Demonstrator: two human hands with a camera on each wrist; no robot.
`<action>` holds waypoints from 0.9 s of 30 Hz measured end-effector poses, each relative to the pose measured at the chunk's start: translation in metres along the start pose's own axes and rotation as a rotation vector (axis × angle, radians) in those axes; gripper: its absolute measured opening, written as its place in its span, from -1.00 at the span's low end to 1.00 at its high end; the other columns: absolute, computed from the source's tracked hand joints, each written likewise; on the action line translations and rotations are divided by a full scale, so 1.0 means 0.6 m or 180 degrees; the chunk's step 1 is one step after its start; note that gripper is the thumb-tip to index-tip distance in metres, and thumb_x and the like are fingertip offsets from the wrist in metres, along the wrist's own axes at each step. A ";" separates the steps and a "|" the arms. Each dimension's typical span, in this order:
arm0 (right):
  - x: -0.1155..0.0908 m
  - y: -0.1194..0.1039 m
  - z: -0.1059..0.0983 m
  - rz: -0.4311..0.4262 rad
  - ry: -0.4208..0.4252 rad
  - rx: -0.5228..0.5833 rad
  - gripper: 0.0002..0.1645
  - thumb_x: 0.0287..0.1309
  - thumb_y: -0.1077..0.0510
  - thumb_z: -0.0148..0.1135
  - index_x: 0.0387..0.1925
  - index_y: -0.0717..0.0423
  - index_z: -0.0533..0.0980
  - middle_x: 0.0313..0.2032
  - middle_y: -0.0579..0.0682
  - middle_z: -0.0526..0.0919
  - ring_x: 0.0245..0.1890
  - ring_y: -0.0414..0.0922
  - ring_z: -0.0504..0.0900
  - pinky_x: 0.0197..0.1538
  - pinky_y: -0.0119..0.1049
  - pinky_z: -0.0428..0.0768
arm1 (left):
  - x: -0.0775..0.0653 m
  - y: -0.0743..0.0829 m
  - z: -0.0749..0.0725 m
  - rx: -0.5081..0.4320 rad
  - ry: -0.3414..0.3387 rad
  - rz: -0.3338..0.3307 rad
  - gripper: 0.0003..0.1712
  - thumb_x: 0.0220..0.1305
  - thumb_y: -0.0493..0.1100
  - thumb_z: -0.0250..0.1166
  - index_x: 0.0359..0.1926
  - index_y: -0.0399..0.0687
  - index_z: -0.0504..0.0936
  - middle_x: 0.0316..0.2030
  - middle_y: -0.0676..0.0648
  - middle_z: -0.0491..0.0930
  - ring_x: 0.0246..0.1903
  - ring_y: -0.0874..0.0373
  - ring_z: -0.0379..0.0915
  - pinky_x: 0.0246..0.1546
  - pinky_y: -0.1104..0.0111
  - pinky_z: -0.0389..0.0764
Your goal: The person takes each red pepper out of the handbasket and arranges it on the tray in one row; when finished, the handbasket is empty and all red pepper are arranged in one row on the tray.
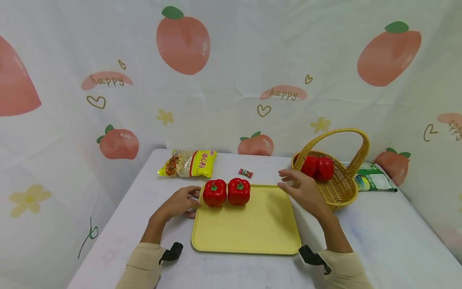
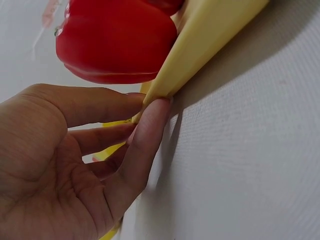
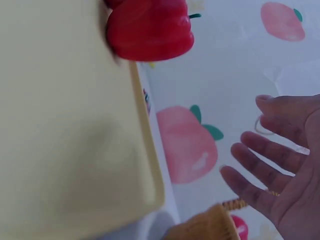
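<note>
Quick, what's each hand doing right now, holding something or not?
Left hand: closed, pinches the edge of the yellow tray.
Right hand: open, holds nothing.

Yellow tray [image 3: 65,100] — cropped in wrist views.

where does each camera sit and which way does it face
Head: on the head, looking forward and down at the yellow tray; left hand, right hand and sleeves show.
Left wrist: worn there, looking at the tray's pinched rim; only the left hand shows.
Right wrist: worn there, looking across the tray to the backdrop; only the right hand shows.
Both wrist views share the tray.
</note>
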State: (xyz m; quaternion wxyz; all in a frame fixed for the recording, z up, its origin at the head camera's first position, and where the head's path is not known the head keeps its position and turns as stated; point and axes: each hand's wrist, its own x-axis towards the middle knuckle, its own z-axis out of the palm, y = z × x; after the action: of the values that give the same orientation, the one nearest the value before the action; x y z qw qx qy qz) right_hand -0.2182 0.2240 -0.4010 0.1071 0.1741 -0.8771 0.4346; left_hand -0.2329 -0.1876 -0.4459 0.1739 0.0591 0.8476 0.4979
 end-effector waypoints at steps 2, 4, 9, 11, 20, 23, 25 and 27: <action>-0.008 0.006 -0.010 -0.0096 0.0156 -0.0078 -0.59 0.33 0.21 0.43 0.18 0.16 0.66 0.04 0.14 0.77 -0.01 0.02 0.76 0.00 -0.45 0.72 | 0.000 -0.001 0.000 0.0000 0.0008 -0.0002 -0.22 0.21 -0.28 0.36 0.47 -0.28 0.43 0.18 -0.24 0.56 -0.09 0.02 0.61 -0.26 0.22 0.83; -0.015 0.013 -0.021 -0.0182 0.0293 -0.0204 -0.62 0.31 0.25 0.44 0.15 0.17 0.67 0.00 0.13 0.78 -0.06 -0.03 0.75 -0.02 -0.53 0.69 | 0.000 -0.001 0.001 -0.0021 0.0007 -0.0012 -0.22 0.22 -0.28 0.36 0.48 -0.27 0.43 0.18 -0.23 0.56 -0.09 0.02 0.62 -0.26 0.22 0.83; -0.030 0.028 -0.055 -0.0260 0.0432 -0.0433 -0.61 0.28 0.30 0.45 0.13 0.23 0.65 -0.03 0.17 0.77 -0.10 -0.12 0.73 -0.08 -0.70 0.60 | 0.001 -0.001 0.002 -0.0054 0.0008 -0.0042 -0.23 0.23 -0.28 0.36 0.48 -0.26 0.42 0.19 -0.24 0.56 -0.13 0.03 0.63 -0.27 0.22 0.83; -0.034 0.032 -0.069 -0.0249 0.0428 -0.0501 -0.58 0.29 0.30 0.44 0.15 0.27 0.62 0.00 0.20 0.75 -0.09 -0.05 0.74 -0.06 -0.74 0.57 | 0.000 0.000 0.002 -0.0032 0.0024 -0.0050 -0.23 0.23 -0.28 0.36 0.48 -0.26 0.43 0.19 -0.24 0.56 -0.13 0.03 0.63 -0.26 0.22 0.83; -0.037 0.052 -0.123 -0.0019 0.0343 -0.0699 -0.47 0.36 0.22 0.41 0.27 0.33 0.52 0.09 0.31 0.66 0.01 0.23 0.67 -0.06 -0.85 0.43 | 0.000 0.000 0.002 -0.0014 0.0063 -0.0057 -0.22 0.20 -0.28 0.37 0.47 -0.25 0.44 0.19 -0.24 0.56 -0.10 0.01 0.61 -0.24 0.22 0.83; -0.032 0.060 -0.138 0.0067 0.0316 -0.0729 -0.44 0.38 0.18 0.39 0.31 0.32 0.50 0.10 0.33 0.65 0.05 0.25 0.66 -0.08 -0.85 0.41 | 0.001 -0.001 0.002 -0.0014 0.0070 -0.0063 -0.22 0.20 -0.28 0.38 0.47 -0.24 0.45 0.19 -0.23 0.56 -0.09 0.01 0.60 -0.23 0.23 0.83; -0.027 0.064 -0.148 0.0130 0.0300 -0.0777 -0.42 0.40 0.15 0.39 0.33 0.31 0.48 0.11 0.34 0.65 0.07 0.27 0.65 -0.09 -0.81 0.43 | 0.001 -0.002 0.002 -0.0015 0.0068 -0.0054 -0.22 0.20 -0.28 0.38 0.47 -0.24 0.45 0.18 -0.23 0.57 -0.09 0.01 0.60 -0.23 0.22 0.83; -0.021 0.068 -0.158 0.0217 0.0274 -0.0856 -0.39 0.42 0.09 0.37 0.36 0.29 0.46 0.14 0.35 0.63 0.10 0.28 0.63 -0.03 -0.61 0.60 | 0.002 -0.003 0.002 -0.0009 0.0070 -0.0037 -0.22 0.20 -0.28 0.38 0.46 -0.24 0.45 0.18 -0.23 0.57 -0.09 0.01 0.60 -0.23 0.22 0.83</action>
State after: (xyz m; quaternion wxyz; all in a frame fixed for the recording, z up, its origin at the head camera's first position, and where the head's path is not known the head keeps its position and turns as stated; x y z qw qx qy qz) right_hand -0.2191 0.3251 -0.3779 0.1521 0.1094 -0.9275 0.3236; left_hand -0.2332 -0.1872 -0.4483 0.1675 0.0484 0.8491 0.4986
